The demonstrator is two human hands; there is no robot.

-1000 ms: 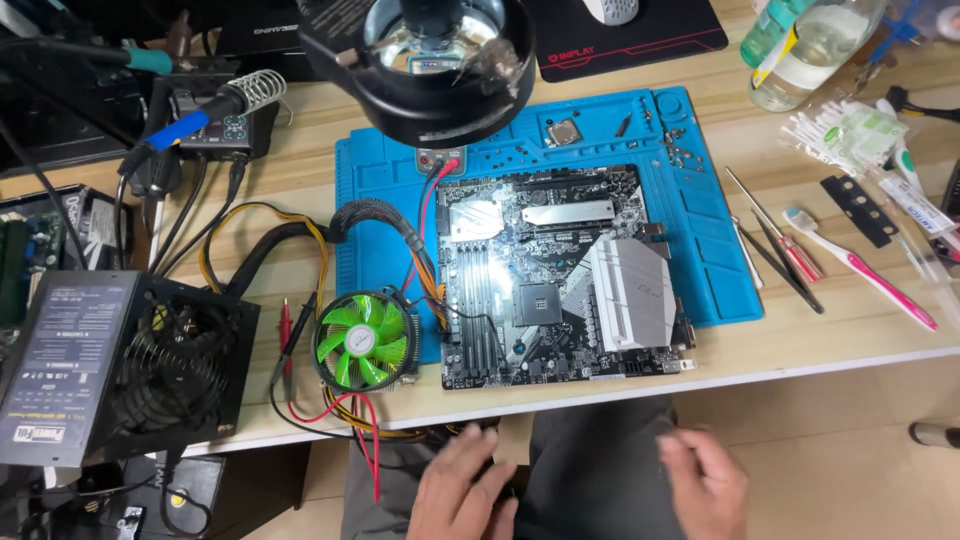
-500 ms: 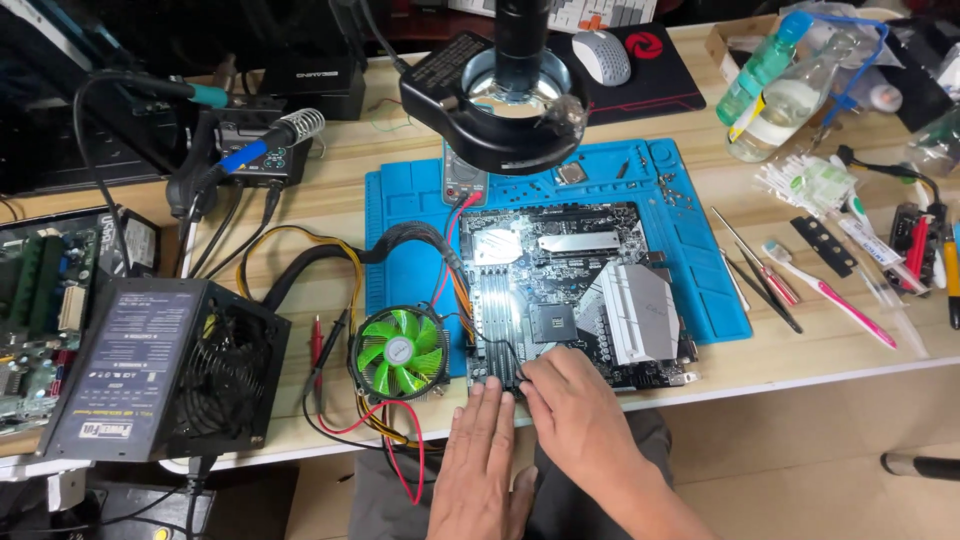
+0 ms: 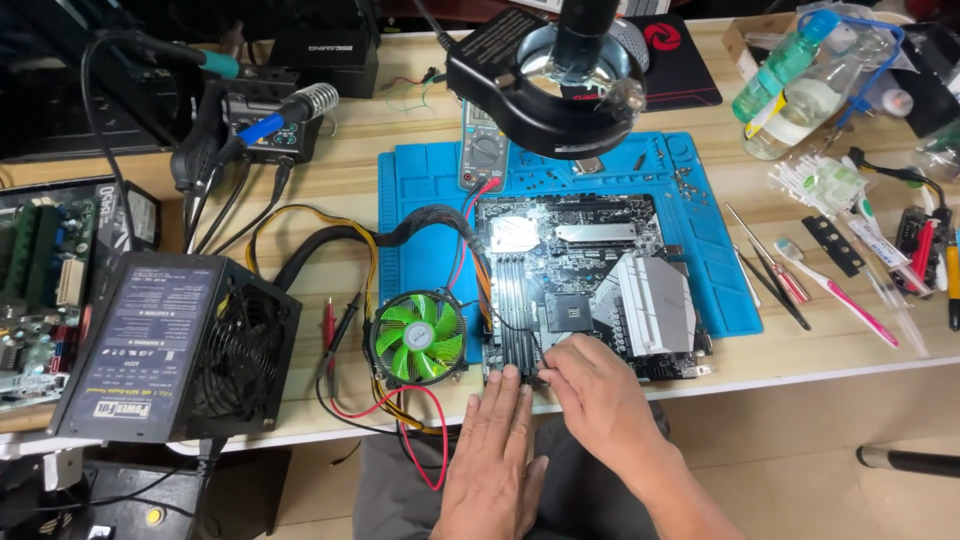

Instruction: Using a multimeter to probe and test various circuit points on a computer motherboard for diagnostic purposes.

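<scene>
Left hand (image 3: 493, 450), flat with fingers together, and right hand (image 3: 597, 395), loosely spread, are laid on the near edge of the motherboard (image 3: 585, 285). The board is placed on a blue mat (image 3: 720, 250), long axis crosswise. A bottle (image 3: 790, 85) holds clear liquid.

A single head-worn camera looks steeply down and forward over the workbench (image 3: 330, 150) from the person's seat. It sits fairly near (hands at the bottom edge), with no second view to overlap.
</scene>
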